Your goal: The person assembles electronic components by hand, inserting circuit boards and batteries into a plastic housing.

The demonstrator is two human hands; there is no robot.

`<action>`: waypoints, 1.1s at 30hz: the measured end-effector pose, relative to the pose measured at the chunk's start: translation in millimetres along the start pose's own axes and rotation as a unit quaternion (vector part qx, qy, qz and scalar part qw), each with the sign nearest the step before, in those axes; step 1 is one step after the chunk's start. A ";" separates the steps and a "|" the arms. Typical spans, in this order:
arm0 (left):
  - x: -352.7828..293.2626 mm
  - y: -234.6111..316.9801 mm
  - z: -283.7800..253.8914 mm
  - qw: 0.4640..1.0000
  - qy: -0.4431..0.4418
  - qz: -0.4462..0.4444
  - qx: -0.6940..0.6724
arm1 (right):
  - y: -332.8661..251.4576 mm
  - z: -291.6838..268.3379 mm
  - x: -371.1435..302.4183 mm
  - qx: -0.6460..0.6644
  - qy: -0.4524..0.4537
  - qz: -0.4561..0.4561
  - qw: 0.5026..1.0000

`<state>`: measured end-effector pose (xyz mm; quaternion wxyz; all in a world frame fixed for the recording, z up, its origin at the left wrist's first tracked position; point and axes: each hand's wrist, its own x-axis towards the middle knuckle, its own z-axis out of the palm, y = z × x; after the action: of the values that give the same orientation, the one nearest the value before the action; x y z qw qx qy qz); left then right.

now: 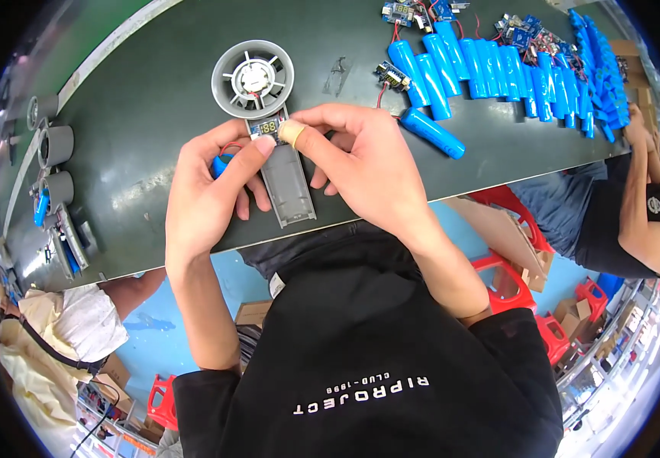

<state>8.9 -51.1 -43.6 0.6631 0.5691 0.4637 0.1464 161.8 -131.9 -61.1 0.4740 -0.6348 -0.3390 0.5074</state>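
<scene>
In front of me lies a grey handheld fan housing [289,183], its round fan head [223,90] pointing away and its open handle shell toward me. A small circuit board [268,128] with a lit display sits at the handle's top, just below the fan head. My left hand [211,179] is closed around a wired blue battery cell [221,165], mostly hidden by the fingers, while its thumb presses the board. My right hand [368,156] grips the handle's right side. A yellowish cover [292,133] wraps its thumb tip, which touches the board's right edge.
Several blue battery cells [490,69] with wired boards lie in a row at the far right of the dark green table [154,99]. One loose cell [433,133] is nearer. More grey fan housings [56,146] stand at the left edge. People sit at both sides.
</scene>
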 end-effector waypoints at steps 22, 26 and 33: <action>-0.2 -7.3 -6.3 0.998 0.008 0.001 -0.056 | 11.1 13.2 -3.6 -0.034 0.059 -0.094 0.993; -18.9 -8.1 -5.8 0.992 0.023 0.103 -0.073 | -12.5 12.4 -23.1 -0.059 0.074 -0.208 0.973; -37.7 -7.5 -3.7 0.951 -0.010 0.262 -0.163 | -27.1 14.5 -30.8 -0.143 0.155 -0.439 0.874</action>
<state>-16.3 -78.4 -33.2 0.6895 0.5562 0.2615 0.3832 141.3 -147.6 -26.1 0.5986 -0.5523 -0.5735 0.0884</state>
